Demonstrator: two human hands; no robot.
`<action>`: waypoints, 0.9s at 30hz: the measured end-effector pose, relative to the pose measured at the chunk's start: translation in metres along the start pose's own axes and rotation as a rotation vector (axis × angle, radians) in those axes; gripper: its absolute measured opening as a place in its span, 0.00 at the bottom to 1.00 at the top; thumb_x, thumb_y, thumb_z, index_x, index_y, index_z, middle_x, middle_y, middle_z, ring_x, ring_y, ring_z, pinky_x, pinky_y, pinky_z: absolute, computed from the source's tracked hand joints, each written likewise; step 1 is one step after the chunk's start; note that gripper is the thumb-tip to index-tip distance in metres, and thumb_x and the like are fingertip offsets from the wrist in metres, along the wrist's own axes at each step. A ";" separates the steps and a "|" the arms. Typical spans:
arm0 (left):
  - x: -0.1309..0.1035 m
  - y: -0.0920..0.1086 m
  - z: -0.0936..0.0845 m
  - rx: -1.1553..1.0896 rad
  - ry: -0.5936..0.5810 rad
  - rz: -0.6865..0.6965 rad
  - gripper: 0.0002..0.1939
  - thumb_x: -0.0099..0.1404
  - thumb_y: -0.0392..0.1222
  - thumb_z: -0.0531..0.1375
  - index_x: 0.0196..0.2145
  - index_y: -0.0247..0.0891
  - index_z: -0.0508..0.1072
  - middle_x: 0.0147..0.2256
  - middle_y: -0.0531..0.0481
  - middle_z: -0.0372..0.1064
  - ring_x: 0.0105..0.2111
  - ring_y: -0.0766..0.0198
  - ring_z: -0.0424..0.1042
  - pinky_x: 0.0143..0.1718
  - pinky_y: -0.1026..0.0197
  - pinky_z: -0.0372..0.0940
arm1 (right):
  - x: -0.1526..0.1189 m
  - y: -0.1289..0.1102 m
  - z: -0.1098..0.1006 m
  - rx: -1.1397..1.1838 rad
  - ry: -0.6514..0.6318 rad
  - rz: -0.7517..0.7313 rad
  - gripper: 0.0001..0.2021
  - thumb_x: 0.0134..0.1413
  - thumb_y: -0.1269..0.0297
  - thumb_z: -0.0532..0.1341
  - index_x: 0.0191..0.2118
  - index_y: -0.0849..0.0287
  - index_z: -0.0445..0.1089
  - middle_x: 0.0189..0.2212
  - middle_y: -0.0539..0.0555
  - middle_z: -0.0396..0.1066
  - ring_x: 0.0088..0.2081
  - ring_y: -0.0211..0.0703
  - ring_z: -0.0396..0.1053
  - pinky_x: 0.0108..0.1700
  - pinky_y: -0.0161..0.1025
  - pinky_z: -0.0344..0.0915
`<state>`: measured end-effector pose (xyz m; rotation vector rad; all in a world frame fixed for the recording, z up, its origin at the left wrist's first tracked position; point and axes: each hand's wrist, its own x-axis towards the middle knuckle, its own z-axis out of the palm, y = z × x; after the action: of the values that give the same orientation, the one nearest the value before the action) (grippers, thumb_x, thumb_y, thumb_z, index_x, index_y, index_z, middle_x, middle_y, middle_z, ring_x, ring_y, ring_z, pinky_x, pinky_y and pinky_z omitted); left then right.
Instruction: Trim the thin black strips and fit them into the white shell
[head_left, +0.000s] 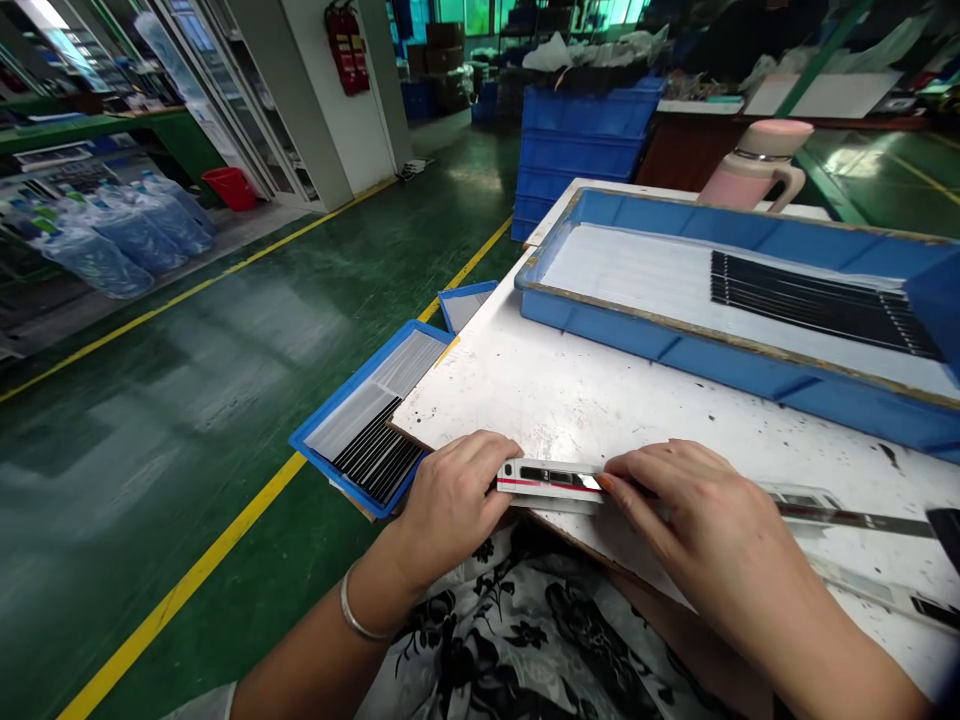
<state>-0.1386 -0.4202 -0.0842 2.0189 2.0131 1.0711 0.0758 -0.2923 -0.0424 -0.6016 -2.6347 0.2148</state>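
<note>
I've got a white tabletop (570, 380), scuffed, dark-specked, two to five o'clock of my view. On it: long blue tray (720, 372), about three; slim pale parts (862, 585), four. Pink bottle (739, 180) at two, base hidden. Green floor (150, 460) at nine; stacked blue crates (577, 145) on it, one o'clock.

I've got a pink flask (750, 168) upper right, blue crates (581, 145) stacked top centre, and there, a red bucket (231, 188), upper left!

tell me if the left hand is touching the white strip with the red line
Touching: the head view shows the left hand pinching one end of the white strip.
</note>
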 end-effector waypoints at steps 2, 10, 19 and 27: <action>0.000 0.002 -0.001 0.010 -0.017 -0.016 0.12 0.69 0.29 0.56 0.46 0.36 0.74 0.40 0.46 0.77 0.38 0.57 0.75 0.39 0.57 0.65 | -0.002 -0.002 -0.001 0.002 -0.019 0.030 0.14 0.72 0.61 0.54 0.36 0.56 0.74 0.30 0.54 0.74 0.32 0.51 0.71 0.34 0.47 0.67; 0.007 0.010 0.001 -0.557 -0.095 -0.485 0.12 0.61 0.31 0.61 0.42 0.39 0.75 0.32 0.54 0.72 0.28 0.66 0.68 0.27 0.65 0.59 | -0.006 0.000 -0.001 0.046 -0.042 0.101 0.13 0.71 0.62 0.54 0.36 0.55 0.74 0.31 0.53 0.74 0.33 0.50 0.72 0.33 0.46 0.68; 0.010 0.015 -0.013 -1.087 -0.196 -0.709 0.22 0.56 0.37 0.73 0.45 0.37 0.71 0.40 0.50 0.73 0.40 0.62 0.74 0.41 0.63 0.68 | -0.012 0.001 -0.002 0.054 -0.026 0.124 0.13 0.72 0.61 0.54 0.37 0.54 0.74 0.32 0.52 0.74 0.35 0.50 0.71 0.34 0.45 0.68; 0.008 0.015 -0.006 -1.134 -0.150 -0.645 0.16 0.62 0.39 0.71 0.45 0.36 0.72 0.43 0.48 0.74 0.46 0.61 0.74 0.49 0.61 0.69 | -0.014 -0.003 -0.006 0.016 -0.010 0.119 0.13 0.71 0.60 0.53 0.36 0.54 0.71 0.30 0.52 0.72 0.32 0.49 0.72 0.31 0.43 0.66</action>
<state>-0.1301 -0.4169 -0.0685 0.7744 1.2676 1.3456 0.0890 -0.3009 -0.0416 -0.7539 -2.6067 0.2753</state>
